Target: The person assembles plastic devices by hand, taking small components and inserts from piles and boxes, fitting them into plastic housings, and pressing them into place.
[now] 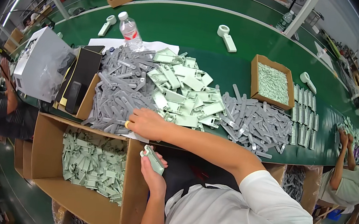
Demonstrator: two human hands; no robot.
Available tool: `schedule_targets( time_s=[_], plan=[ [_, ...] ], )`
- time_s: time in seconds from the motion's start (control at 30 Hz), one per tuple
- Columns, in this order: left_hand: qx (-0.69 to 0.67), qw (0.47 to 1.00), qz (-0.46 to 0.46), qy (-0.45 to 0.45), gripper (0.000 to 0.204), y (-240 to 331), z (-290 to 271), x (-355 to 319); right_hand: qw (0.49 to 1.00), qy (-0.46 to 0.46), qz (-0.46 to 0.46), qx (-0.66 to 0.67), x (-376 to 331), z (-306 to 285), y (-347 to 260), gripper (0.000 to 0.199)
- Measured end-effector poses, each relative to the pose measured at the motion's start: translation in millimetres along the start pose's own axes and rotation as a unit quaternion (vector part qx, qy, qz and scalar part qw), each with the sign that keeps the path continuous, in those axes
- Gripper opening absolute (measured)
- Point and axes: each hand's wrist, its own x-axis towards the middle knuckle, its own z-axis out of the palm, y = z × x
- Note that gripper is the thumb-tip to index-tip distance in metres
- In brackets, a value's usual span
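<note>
My left hand (pixel 152 173) holds a pale green plastic part (pixel 153 159) upright just above the corner of a cardboard box (pixel 45 149). The box is filled with several similar pale green parts (pixel 92 164). My right hand (pixel 146 123) reaches leftward across my body and rests palm down at the near edge of a heap of grey plastic strips (pixel 119 91). Its fingertips are curled onto the strips, and something small and yellow sits on one finger. Whether it grips a strip is hidden. A pile of pale green housings (pixel 181 94) lies just behind this hand.
A second heap of grey strips (pixel 254 121) lies right on the green conveyor (pixel 189 32), beside a small box of green pieces (pixel 272 83) and rows of grey parts (pixel 304 114). A water bottle (pixel 130 30), black box (pixel 80 77) and white handles stand behind. Other people work at both sides.
</note>
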Motion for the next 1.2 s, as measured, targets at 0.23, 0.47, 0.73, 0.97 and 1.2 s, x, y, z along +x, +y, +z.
schedule_targets(
  time_s=[0.23,0.47,0.73,0.97,1.2],
  plan=[
    [0.027,0.999,0.027,-0.012,0.034,9,3,2,0.999,0.007,-0.034,-0.029,5,1,9,0.012],
    [-0.013,0.991,0.123,0.042,0.04,59,28,33,0.945,0.077,0.108,0.3,-26,-88,-3,0.019],
    [-0.027,0.988,0.118,-0.093,0.042,64,53,33,0.902,0.107,0.172,0.382,-77,-153,-43,0.032],
    [-0.139,0.976,0.034,-0.163,0.033,50,84,20,0.667,0.348,0.242,0.613,-105,-138,-65,0.028],
    [-0.202,0.905,-0.022,-0.373,0.039,50,109,14,0.756,0.27,0.24,0.545,-132,-181,-50,0.025]
  ],
)
